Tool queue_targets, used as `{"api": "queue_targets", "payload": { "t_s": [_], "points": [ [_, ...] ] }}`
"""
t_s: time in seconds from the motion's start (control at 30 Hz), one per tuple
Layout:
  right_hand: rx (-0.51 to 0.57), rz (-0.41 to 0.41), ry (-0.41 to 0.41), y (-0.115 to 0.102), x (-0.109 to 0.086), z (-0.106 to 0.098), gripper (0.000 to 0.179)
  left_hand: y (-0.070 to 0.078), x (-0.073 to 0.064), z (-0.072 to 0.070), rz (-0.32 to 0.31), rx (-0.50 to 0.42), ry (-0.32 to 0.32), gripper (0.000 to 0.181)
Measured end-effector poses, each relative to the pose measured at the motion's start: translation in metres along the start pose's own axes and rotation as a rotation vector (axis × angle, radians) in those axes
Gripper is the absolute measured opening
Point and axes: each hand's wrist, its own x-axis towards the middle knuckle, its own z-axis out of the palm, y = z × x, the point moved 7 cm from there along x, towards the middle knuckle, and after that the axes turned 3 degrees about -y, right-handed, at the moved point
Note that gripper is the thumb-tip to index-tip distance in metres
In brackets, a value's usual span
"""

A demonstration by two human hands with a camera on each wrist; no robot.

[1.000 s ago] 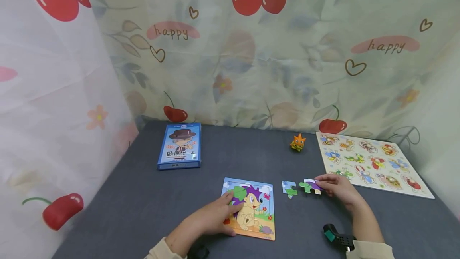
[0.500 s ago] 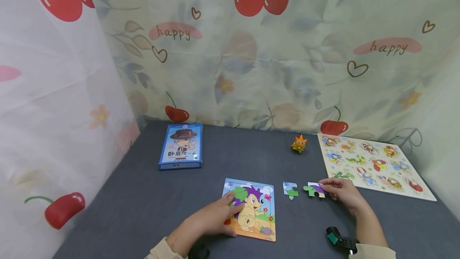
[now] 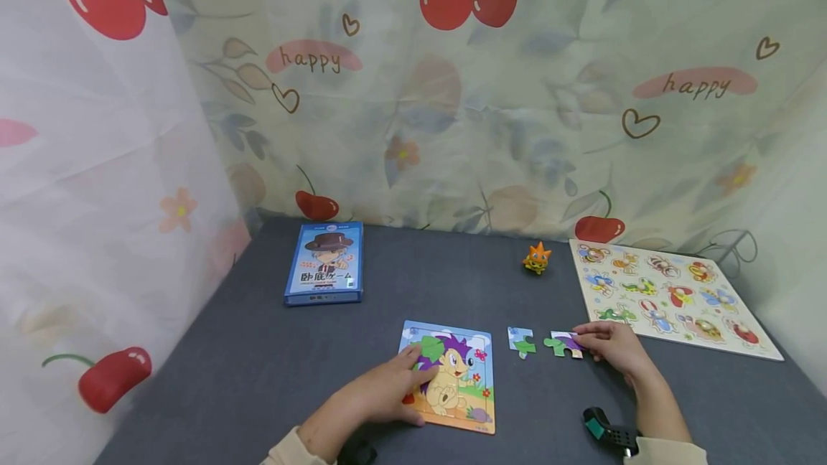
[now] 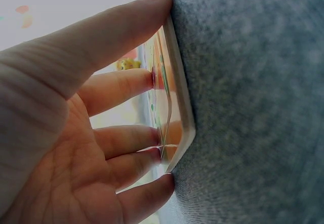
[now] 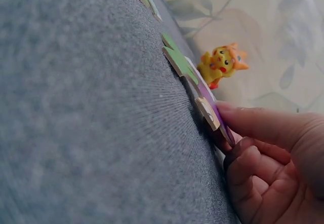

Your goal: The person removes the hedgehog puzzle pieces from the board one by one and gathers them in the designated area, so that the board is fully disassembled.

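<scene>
Right of the hedgehog board (image 3: 452,380), the purple-green piece (image 3: 562,339) points lengthwise toward it, pinched by the right hand (image 3: 614,349) — the left hand (image 3: 386,390) touches the board, fingers extended.

From here I see the toy (image 3: 536,258), box (image 3: 324,262) left of it, board (image 3: 700,308) right of it, cloth (image 3: 388,92) behind.

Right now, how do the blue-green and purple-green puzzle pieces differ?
The blue-green piece lies untouched; the right hand pinches the purple-green piece.
The blue-green piece shows no purple; the purple-green piece has a purple patch.
The blue-green piece is nearer the hedgehog board than the purple-green piece.
Shared: green areas, interlocking edges.
</scene>
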Motion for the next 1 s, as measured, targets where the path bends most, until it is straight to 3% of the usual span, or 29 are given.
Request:
{"api": "queue_targets", "payload": {
  "t_s": [1.0],
  "points": [
    [-0.055,-0.004,0.042,-0.0012,-0.001,0.0016,0.036,-0.0022,0.0028,0.0021,-0.016,-0.025,-0.015,0.069]
  ]
}}
